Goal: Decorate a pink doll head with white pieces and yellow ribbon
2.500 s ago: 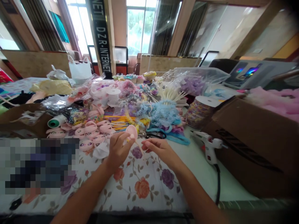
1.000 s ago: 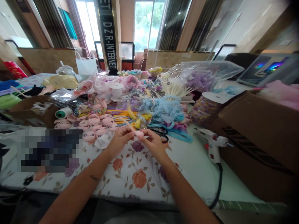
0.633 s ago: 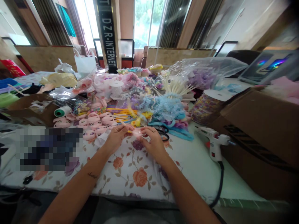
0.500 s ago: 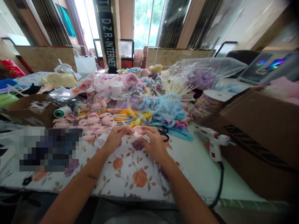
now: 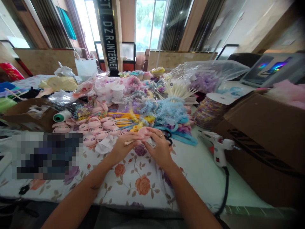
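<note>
A small pink doll head (image 5: 143,132) on a thin pale stick is held between both hands, low over the flowered tablecloth (image 5: 133,178). My left hand (image 5: 124,147) pinches the stick end from the left. My right hand (image 5: 159,147), with a ring on one finger, curls its fingers over the head from the right. Just left of the hands lies a cluster of several pink doll faces (image 5: 95,127). Black-handled scissors (image 5: 168,139) lie right behind my right hand.
A white glue gun (image 5: 218,147) with a black cord stands to the right, beside a brown cardboard box (image 5: 264,140). Blue lace trim (image 5: 170,113), a bag of purple trim (image 5: 205,78), a thread spool (image 5: 59,116) and craft supplies crowd the table's back. A blurred patch (image 5: 45,156) lies at left.
The hands came together on the doll head, turned it and lowered it toward the tablecloth. The stick, which pointed up and left, now sits low between the fingers.
</note>
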`<state>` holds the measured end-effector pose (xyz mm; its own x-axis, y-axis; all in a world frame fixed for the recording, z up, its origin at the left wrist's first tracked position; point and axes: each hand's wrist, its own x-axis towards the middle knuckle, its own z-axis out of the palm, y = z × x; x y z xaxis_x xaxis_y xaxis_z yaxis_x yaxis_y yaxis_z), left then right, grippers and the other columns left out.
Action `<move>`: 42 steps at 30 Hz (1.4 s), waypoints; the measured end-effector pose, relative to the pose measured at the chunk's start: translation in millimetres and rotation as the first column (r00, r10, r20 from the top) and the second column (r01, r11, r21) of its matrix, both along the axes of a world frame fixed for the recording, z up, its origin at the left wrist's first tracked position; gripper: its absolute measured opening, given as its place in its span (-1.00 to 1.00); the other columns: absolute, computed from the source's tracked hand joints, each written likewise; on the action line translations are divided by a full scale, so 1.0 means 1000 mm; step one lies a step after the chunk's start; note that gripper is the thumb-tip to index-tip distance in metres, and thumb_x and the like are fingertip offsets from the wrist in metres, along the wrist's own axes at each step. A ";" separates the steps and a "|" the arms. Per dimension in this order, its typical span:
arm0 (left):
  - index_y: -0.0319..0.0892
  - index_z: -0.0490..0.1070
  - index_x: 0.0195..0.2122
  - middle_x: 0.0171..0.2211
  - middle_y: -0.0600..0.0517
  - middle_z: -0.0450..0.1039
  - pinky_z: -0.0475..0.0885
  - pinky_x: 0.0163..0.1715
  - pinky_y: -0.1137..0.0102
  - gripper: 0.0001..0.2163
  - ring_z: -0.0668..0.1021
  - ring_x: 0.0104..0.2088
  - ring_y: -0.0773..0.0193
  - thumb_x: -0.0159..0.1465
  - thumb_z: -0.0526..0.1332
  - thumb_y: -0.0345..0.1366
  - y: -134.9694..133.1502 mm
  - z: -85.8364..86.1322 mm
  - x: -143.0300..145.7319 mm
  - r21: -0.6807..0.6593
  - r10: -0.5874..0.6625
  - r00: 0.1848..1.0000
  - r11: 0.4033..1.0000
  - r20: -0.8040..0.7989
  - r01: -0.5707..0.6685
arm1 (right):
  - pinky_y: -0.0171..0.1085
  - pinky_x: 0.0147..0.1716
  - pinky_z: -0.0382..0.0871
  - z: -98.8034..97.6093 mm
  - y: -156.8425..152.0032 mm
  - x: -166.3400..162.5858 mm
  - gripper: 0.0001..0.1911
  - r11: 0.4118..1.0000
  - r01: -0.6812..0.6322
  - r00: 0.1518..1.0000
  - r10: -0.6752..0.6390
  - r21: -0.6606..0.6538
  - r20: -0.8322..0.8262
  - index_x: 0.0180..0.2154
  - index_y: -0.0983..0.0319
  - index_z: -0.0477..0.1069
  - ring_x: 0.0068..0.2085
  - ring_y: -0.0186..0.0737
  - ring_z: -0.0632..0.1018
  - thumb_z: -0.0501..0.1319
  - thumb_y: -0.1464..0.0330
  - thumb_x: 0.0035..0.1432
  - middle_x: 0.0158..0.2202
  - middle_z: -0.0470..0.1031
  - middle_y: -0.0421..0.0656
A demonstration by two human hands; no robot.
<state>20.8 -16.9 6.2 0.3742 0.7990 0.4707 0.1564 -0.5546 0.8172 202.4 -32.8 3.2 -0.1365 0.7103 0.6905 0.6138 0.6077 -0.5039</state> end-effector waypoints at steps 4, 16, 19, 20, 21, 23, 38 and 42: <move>-0.11 0.54 -0.18 -0.11 -0.09 0.50 0.38 0.00 0.20 -0.79 0.49 -0.04 0.12 0.16 0.27 -0.23 0.004 -0.003 -0.001 -0.062 0.078 0.993 0.995 0.085 -0.073 | -0.06 0.00 0.32 0.001 0.001 0.003 -0.69 0.997 0.071 0.997 -0.070 0.027 -0.030 -0.12 0.17 0.35 -0.01 -0.04 0.43 0.24 0.42 0.03 -0.06 0.45 -0.02; -0.26 0.49 -0.30 -0.50 0.07 0.47 0.39 -0.39 0.44 -0.71 0.48 -0.50 0.39 0.02 0.36 -0.16 0.011 -0.011 -0.010 -0.649 0.011 0.982 0.752 0.189 0.117 | 0.01 0.04 0.34 -0.001 0.001 0.001 -0.47 0.965 -0.064 0.982 0.016 0.254 0.186 0.15 0.17 0.16 0.06 -0.03 0.36 0.10 0.55 0.14 0.01 0.39 -0.01; -0.22 0.42 -0.32 -0.40 0.06 0.48 0.41 -0.36 0.43 -0.74 0.53 -0.43 0.36 -0.01 0.40 -0.27 0.010 -0.007 -0.013 -0.669 -0.054 0.953 0.700 0.297 0.248 | 0.00 0.04 0.35 -0.001 -0.002 0.001 -0.42 0.963 -0.105 0.980 0.057 0.250 0.192 0.20 0.13 0.10 0.09 -0.05 0.36 0.08 0.54 0.16 0.04 0.39 -0.03; -0.22 0.41 -0.33 -0.34 0.05 0.49 0.42 -0.34 0.43 -0.75 0.55 -0.40 0.33 0.00 0.40 -0.29 0.010 -0.006 -0.014 -0.668 -0.076 0.943 0.688 0.323 0.284 | 0.00 0.04 0.35 -0.001 -0.003 0.001 -0.41 0.963 -0.111 0.980 0.065 0.245 0.190 0.21 0.13 0.08 0.10 -0.05 0.35 0.09 0.54 0.17 0.05 0.38 -0.03; -0.21 0.41 -0.32 -0.28 0.04 0.49 0.43 -0.32 0.42 -0.76 0.56 -0.36 0.32 0.00 0.39 -0.32 0.009 -0.005 -0.015 -0.667 -0.102 0.935 0.674 0.341 0.317 | 0.00 0.05 0.34 -0.001 -0.003 0.001 -0.40 0.963 -0.116 0.980 0.072 0.241 0.184 0.22 0.13 0.07 0.11 -0.05 0.35 0.09 0.54 0.16 0.05 0.38 -0.03; -0.18 0.43 -0.24 -0.16 0.00 0.46 0.45 -0.29 0.39 -0.75 0.56 -0.34 0.31 0.03 0.37 -0.35 0.008 -0.002 -0.017 -0.671 -0.168 0.918 0.637 0.359 0.379 | 0.00 0.07 0.33 -0.001 -0.004 -0.001 -0.38 0.962 -0.125 0.982 0.084 0.244 0.169 0.23 0.14 0.06 0.12 -0.05 0.35 0.10 0.54 0.16 0.06 0.38 -0.02; -0.11 0.33 0.09 -0.05 -0.10 0.46 0.47 -0.26 0.34 -0.48 0.56 -0.13 0.08 0.07 0.34 -0.37 0.012 0.006 -0.024 -0.626 -0.095 0.919 0.705 0.382 0.333 | -0.07 -0.21 0.42 -0.016 -0.065 0.117 -0.73 0.721 0.656 0.739 -0.673 -0.223 0.000 -0.26 0.26 0.49 -0.29 -0.03 0.58 0.14 0.23 0.13 -0.29 0.57 -0.03; -0.07 0.30 0.10 0.10 -0.10 0.32 0.49 -0.30 0.35 -0.49 0.56 -0.15 0.11 0.09 0.32 -0.34 0.010 0.012 -0.027 -0.616 -0.096 0.938 0.731 0.335 0.294 | -0.10 -0.16 0.41 -0.013 -0.054 0.114 -0.74 0.842 0.488 0.872 -0.478 -0.231 0.101 -0.25 0.26 0.49 -0.21 -0.03 0.57 0.09 0.28 0.15 -0.24 0.57 -0.02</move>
<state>-5.8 -7.2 18.0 0.4985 0.8663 -0.0310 -0.1683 0.1318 0.9769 316.2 -87.0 -9.5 0.2451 0.8364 0.4902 0.8193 0.0916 -0.5659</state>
